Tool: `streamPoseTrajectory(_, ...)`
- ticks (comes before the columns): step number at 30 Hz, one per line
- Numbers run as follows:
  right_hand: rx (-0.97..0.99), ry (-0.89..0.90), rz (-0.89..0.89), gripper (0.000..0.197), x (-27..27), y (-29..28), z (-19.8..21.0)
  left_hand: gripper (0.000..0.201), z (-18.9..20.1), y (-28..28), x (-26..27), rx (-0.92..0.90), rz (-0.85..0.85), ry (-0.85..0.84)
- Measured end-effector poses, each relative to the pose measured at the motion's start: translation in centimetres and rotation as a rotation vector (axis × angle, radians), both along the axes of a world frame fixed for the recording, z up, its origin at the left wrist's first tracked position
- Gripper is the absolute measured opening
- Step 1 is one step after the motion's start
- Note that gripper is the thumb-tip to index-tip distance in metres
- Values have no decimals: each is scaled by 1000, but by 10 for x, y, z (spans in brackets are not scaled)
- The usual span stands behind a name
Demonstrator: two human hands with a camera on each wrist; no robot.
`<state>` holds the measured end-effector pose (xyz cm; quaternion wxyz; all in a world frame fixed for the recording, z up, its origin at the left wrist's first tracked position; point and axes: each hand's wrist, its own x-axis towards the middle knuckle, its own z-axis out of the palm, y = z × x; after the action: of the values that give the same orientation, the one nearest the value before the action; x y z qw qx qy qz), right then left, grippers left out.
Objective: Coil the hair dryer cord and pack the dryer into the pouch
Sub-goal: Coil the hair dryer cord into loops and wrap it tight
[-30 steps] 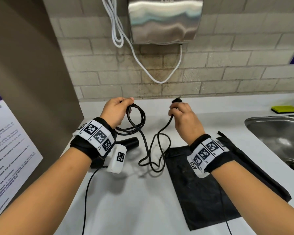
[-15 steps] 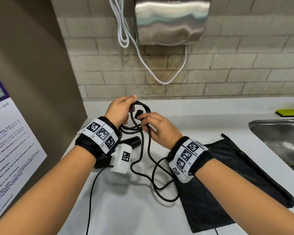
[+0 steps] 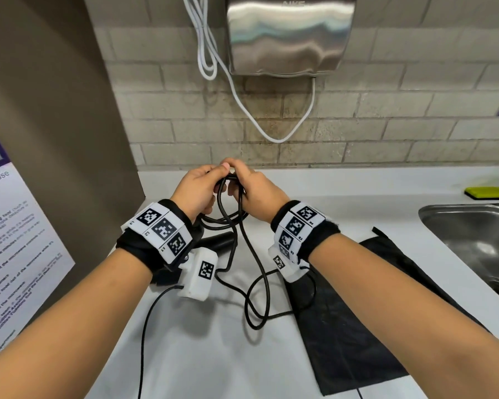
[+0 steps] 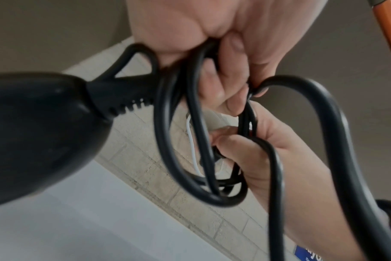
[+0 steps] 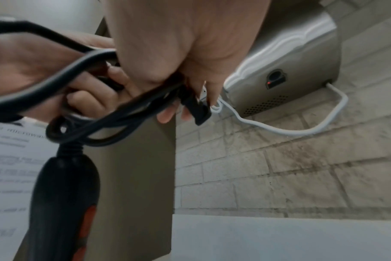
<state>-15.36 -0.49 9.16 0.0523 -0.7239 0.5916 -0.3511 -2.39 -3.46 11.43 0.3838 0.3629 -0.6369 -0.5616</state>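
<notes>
The right hand [image 3: 254, 194], apart from the left hand [image 3: 198, 191] a second ago with the plug end held up, is now against it, fingers curled round the cord [image 3: 249, 254] and plug [image 5: 198, 109]. The left pinches the gathered loops. So another loop joins the coil; slack hanging below the hands to the bench [image 3: 213, 355] remains. The dryer [image 3: 216, 241] lies under the left wrist, the pouch [image 3: 343, 341] flat below the right.

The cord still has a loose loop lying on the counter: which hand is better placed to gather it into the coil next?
Probably the right hand. The left hand grips the finished coils of the cord, and the loose loop trails down under the right wrist.
</notes>
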Motion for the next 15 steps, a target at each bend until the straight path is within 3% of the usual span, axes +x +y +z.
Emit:
streamPoseTrajectory(5, 25, 193, 41, 43, -25, 4, 0, 21, 2, -1, 3, 32, 3, 25)
streamPoseTrajectory(8, -39, 290, 62, 58, -43, 6, -9, 21, -4, 2, -1, 25, -45, 15)
streamPoseTrajectory(11, -99, 284, 35, 57, -51, 7, -15, 20, -7, 4, -7, 16, -54, 22)
streamPoseTrajectory(15, 23, 209, 20, 61, -48, 10, -11, 20, -5, 1, -7, 15, -43, 21)
